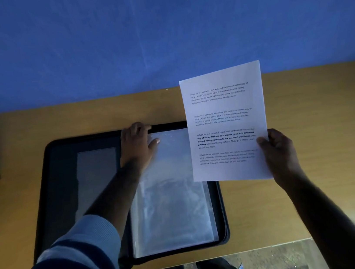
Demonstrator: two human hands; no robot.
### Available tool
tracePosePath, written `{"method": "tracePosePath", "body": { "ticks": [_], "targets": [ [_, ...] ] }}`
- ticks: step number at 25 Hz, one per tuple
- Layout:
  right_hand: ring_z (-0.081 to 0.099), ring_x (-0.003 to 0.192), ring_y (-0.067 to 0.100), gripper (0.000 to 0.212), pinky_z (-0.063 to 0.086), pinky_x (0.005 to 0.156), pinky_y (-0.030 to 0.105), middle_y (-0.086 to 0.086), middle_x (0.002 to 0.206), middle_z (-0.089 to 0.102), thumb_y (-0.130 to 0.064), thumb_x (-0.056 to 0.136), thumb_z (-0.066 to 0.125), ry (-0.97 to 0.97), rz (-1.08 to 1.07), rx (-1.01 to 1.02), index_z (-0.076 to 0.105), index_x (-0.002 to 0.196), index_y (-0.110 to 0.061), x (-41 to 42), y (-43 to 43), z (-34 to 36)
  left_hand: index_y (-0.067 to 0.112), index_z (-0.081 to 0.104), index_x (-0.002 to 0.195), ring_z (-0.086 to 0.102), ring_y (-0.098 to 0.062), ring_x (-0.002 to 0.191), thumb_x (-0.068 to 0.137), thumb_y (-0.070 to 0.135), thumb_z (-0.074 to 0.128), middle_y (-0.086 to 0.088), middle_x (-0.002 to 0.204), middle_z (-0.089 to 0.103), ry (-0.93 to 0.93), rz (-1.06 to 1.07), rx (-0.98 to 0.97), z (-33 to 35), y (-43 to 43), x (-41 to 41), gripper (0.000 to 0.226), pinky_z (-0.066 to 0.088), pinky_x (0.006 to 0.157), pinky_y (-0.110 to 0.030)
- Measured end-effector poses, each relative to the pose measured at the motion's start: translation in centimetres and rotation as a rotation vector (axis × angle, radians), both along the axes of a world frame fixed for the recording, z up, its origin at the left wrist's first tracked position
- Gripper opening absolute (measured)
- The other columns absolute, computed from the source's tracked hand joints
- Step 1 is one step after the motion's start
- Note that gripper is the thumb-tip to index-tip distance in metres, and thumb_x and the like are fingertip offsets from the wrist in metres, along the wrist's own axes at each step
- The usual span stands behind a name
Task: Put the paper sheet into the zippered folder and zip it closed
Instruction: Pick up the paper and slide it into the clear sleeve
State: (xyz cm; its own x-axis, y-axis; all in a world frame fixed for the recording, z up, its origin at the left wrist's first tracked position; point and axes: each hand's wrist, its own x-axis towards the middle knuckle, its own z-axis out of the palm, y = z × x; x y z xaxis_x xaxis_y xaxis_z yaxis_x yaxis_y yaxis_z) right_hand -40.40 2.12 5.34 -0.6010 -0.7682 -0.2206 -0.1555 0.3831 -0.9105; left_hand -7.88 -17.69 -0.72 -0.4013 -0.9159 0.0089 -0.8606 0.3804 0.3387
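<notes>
Nearest to me, my left sleeve, striped in dark and pale blue, runs forward over the near edge of the wooden bench, because I am reaching across the zippered folder that lies opened flat in front of me. I have it spread like a book so both insides face up: a dark left half with a greyish pocket panel, and a right half carrying the clear plastic sleeves, which shine under the light.

My left hand lies palm down at the far end of the spine, fingers spread and closed on nothing, the thumb resting on the top corner of the plastic sleeves. I judge it sits there to pin the folder and steady the sleeve mouth, which seems to be at that far edge, so the page can go in without the plastic sliding.

My right hand pinches the paper sheet by its right edge, thumb on the printed face, fingers behind. The sheet is raised clear of the bench, nearly upright, its left part overlapping the folder's right side in my view. I hold it by one edge so the opposite edges stay free to lead into the pocket. It is not yet inside, and the zip runs open all round.

Beyond everything stands the blue wall.
</notes>
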Motion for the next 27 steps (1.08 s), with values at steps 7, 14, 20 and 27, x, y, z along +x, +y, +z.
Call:
{"method": "tracePosePath", "body": {
  "ticks": [7, 14, 20, 27],
  "targets": [
    [0.052, 0.076, 0.017, 0.011, 0.039, 0.068, 0.032, 0.009, 0.087, 0.065, -0.007, 0.097, 0.054, 0.005, -0.019, -0.014, 0.064, 0.094, -0.005, -0.2, -0.5, 0.0, 0.012, 0.065, 0.085, 0.058, -0.036, 0.095, 0.081, 0.016, 0.070, -0.012, 0.099, 0.060, -0.029, -0.072, 0.080, 1.2, -1.4, 0.8, 0.007, 0.043, 0.089, -0.042],
    [0.056, 0.081, 0.019, 0.012, 0.043, 0.076, 0.034, 0.008, 0.092, 0.069, -0.010, 0.095, 0.056, -0.043, -0.050, -0.016, 0.067, 0.097, -0.007, 0.3, -0.7, -0.4, 0.021, 0.052, 0.075, 0.062, -0.032, 0.077, 0.077, 0.009, 0.062, 0.000, 0.077, 0.062, -0.053, -0.194, 0.151, 3.0, -3.3, -0.8, 0.016, 0.037, 0.071, -0.031],
    [0.054, 0.079, 0.018, 0.014, 0.041, 0.073, 0.034, 0.007, 0.089, 0.067, -0.017, 0.090, 0.056, -0.022, -0.072, -0.016, 0.065, 0.094, -0.006, -0.4, -0.5, -0.4, 0.019, 0.070, 0.091, 0.070, -0.022, 0.089, 0.080, 0.021, 0.075, 0.003, 0.092, 0.075, -0.036, -0.225, 0.257, 2.3, -2.5, -3.1, 0.012, 0.051, 0.086, -0.032],
    [0.053, 0.077, 0.018, 0.018, 0.041, 0.072, 0.035, 0.006, 0.086, 0.066, -0.023, 0.087, 0.056, -0.003, -0.096, 0.001, 0.063, 0.091, -0.007, -1.3, 0.6, -0.5, 0.018, 0.072, 0.083, 0.071, -0.023, 0.084, 0.087, 0.011, 0.062, 0.002, 0.091, 0.076, 0.051, -0.262, 0.194, 2.9, -0.5, -10.6, 0.013, 0.051, 0.092, -0.036]
  ]
}}
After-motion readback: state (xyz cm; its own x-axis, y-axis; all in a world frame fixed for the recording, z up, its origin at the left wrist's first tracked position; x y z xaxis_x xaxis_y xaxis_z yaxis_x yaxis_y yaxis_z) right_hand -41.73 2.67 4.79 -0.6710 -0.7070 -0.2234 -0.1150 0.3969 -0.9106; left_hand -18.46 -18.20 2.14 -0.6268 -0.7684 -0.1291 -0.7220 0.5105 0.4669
